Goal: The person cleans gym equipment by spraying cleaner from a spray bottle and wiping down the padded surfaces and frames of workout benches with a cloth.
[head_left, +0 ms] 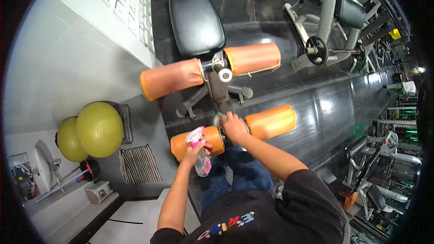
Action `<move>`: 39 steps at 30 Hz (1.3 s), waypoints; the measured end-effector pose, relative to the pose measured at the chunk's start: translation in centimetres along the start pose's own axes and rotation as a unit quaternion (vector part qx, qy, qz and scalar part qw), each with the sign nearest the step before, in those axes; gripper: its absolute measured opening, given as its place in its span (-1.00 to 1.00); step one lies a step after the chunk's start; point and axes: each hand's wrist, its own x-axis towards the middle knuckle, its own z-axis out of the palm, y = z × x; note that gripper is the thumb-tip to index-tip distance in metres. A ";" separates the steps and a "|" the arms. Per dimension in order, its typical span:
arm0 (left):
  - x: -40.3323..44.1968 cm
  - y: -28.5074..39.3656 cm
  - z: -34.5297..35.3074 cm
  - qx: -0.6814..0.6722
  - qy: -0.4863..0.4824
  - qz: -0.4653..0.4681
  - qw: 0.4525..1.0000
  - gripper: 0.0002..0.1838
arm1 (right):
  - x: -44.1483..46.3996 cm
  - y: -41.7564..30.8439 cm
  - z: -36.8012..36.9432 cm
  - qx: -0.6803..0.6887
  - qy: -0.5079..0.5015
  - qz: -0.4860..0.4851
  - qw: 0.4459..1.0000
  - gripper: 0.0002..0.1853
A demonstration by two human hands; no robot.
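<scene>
In my left hand [192,152] is a clear spray bottle [204,165] with a white and pink trigger head. The bottle is tilted, and my fingers wrap around its neck over the near left orange foam roller [178,144]. My right hand [235,128] is closed over the metal frame of the bench, between the two near rollers. A pale grey cloth [219,119] pokes out beside its fingers, mostly hidden under the hand. The near right orange roller [271,122] is just beside that wrist.
Two more padded rollers, left [172,79] and right [255,58], sit ahead, below a black bench pad [196,18]. Yellow-green exercise balls [99,129] and a striped mat [140,165] lie at the left. A weight machine [327,22] stands at the upper right.
</scene>
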 end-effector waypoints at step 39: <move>-9.1 -4.2 1.7 0.354 0.080 0.092 0.927 -0.75 | -15.2 3.8 -7.2 0.571 -0.018 0.233 0.787 -0.48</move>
